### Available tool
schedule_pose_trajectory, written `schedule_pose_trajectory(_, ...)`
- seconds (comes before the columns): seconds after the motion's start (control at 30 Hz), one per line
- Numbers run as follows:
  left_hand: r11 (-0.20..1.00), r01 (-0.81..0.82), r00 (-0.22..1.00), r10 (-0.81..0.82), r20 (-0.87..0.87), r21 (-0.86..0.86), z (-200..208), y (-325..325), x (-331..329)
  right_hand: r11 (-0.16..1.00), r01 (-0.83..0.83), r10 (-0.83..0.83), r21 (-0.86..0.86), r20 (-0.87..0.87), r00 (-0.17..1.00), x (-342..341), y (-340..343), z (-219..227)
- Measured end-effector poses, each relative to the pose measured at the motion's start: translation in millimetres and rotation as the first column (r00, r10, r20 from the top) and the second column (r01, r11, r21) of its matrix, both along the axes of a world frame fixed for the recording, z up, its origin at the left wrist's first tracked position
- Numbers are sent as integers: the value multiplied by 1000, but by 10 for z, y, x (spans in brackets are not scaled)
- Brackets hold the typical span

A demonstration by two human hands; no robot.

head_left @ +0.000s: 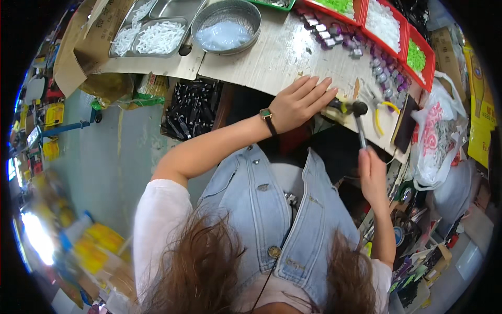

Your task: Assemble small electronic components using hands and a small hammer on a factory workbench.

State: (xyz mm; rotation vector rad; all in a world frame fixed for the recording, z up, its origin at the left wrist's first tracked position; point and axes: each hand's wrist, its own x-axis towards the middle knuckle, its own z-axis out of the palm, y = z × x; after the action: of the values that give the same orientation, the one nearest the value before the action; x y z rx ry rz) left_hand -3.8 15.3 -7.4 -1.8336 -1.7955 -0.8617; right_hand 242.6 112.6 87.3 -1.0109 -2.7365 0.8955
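My right hand (372, 175) is closed around the lower end of a small hammer (362, 128) with a metal shaft and a round black head. The hammer head is over the bench edge, just right of a dark piece with a yellow-green part (341, 106). From the left, my left hand (300, 104) reaches across with long, nearly straight fingers. Its fingertips press over the near end of that piece; the thumb and whatever lies under the palm are hidden. Pliers with yellow handles (378, 121) lie right of the hammer.
Small purple and silver parts (329, 34) lie scattered on the worktable (261, 70). Red bins (401, 31) hold green and white pieces. A round metal pan (227, 49) and steel trays (183, 36) stand left. Below is a box of black parts (193, 107); a plastic bag (439, 136) hangs right.
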Motion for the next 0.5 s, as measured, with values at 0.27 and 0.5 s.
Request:
schedule_pose_trajectory(0.27,994,-84,996,82,-30,-67,10,-61,28,970,150,-134,-191,94,986,-261,-121,217)
schedule_pose_trajectory(0.5,986,-70,869,-16,495,154,-106,-193,105,956,0,6,-293,20,1000,-430,-84,240)
